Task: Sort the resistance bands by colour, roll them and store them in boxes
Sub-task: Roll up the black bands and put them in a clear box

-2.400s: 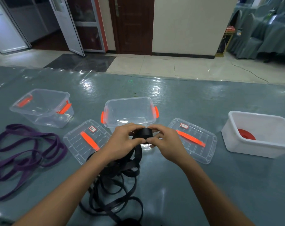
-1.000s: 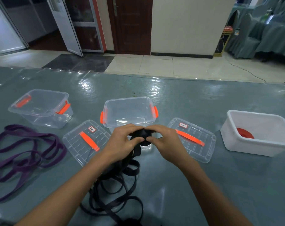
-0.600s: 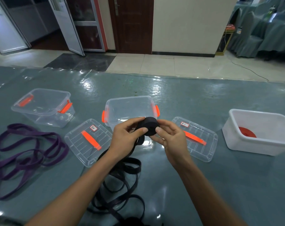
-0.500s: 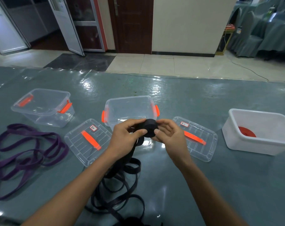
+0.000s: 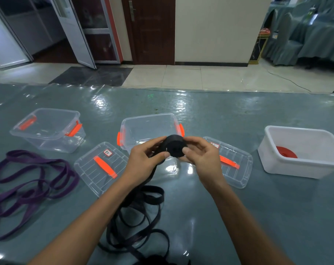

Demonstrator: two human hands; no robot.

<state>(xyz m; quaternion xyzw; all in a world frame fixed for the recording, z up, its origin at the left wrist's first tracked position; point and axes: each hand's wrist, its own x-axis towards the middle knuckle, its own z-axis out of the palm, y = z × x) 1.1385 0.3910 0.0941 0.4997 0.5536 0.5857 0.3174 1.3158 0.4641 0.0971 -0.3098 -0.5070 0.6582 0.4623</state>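
the black roll [image 5: 174, 146] is fatter than a couple of seconds ago and now sits raised in front of the middle clear box [image 5: 149, 116], flat face toward the camera. the left hand [image 5: 145, 160] and right hand [image 5: 200, 158] both pinch it at its rim. much loose black band [image 5: 159, 197] still trails to the table [image 5: 238, 115], so rolling looks far from done; the purple bands [image 5: 73, 174] lie untouched at left

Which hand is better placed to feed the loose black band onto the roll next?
Left, probably. The left hand pinches the black rolled resistance band on the side where its unrolled tail drops beneath that hand to the grey table; the right hand grips the opposite side, away from the tail.
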